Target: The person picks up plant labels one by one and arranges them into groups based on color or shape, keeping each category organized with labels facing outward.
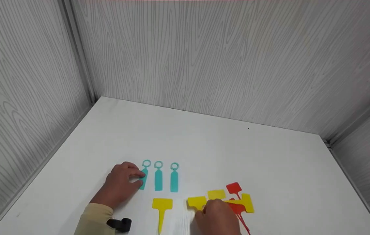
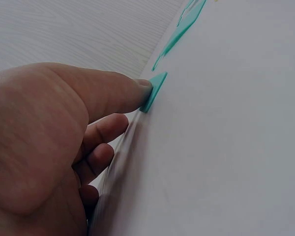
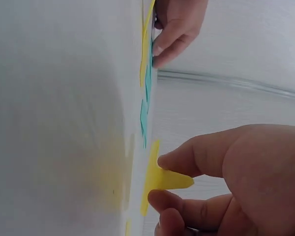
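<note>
My left hand (image 1: 121, 181) has its thumb and index finger on the leftmost teal plant tag (image 1: 145, 178), which lies flat and slightly tilted. In the left wrist view, the thumb (image 2: 123, 93) covers part of this tag (image 2: 156, 91). Two more teal tags, one in the middle (image 1: 158, 179) and one at the right (image 1: 174, 181), lie beside it, all with rings at the top. My right hand (image 1: 219, 217) pinches a yellow T-shaped plant label (image 3: 160, 179) between thumb and fingers, raised above the table. Its wide head (image 1: 197, 201) shows left of the hand.
One yellow T-shaped label (image 1: 162, 205) lies below the teal tags. Beside my right hand is a loose pile with a yellow label (image 1: 248, 203), another yellow head (image 1: 216, 194) and red labels (image 1: 234, 188). Wood-grain panels (image 1: 185, 55) enclose the white table (image 1: 204, 143).
</note>
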Tool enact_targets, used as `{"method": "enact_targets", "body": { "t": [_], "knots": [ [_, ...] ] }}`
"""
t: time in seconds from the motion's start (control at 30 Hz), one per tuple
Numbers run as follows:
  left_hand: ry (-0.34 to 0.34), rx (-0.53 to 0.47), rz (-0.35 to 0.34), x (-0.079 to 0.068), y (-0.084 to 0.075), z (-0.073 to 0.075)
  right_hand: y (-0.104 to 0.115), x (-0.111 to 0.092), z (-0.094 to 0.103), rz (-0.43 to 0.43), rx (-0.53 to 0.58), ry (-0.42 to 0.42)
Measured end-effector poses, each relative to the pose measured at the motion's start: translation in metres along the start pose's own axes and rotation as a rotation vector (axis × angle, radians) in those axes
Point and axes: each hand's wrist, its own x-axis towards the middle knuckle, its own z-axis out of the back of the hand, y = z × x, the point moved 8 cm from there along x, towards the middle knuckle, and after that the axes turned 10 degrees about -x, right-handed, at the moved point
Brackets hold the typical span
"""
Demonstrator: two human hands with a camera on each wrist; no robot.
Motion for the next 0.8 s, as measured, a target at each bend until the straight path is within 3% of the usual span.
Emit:
{"method": "enact_targets", "body": {
  "t": [0.37, 0.63, 0.8],
  "knots": [
    [0.0, 0.012, -0.021, 0.003, -0.008, -0.003, 0.017, -0.01, -0.012, -0.037, 0.012, -0.019],
    [-0.013, -0.004, 0.004, 0.001, -0.006, -0.002, 0.018, -0.01, -0.029, -0.07, 0.068, 0.096],
    [-0.008, 0.007, 0.01, 0.001, -0.001, -0.002, 0.021, -0.01, -0.033, -0.06, 0.072, 0.094]
  ]
}}
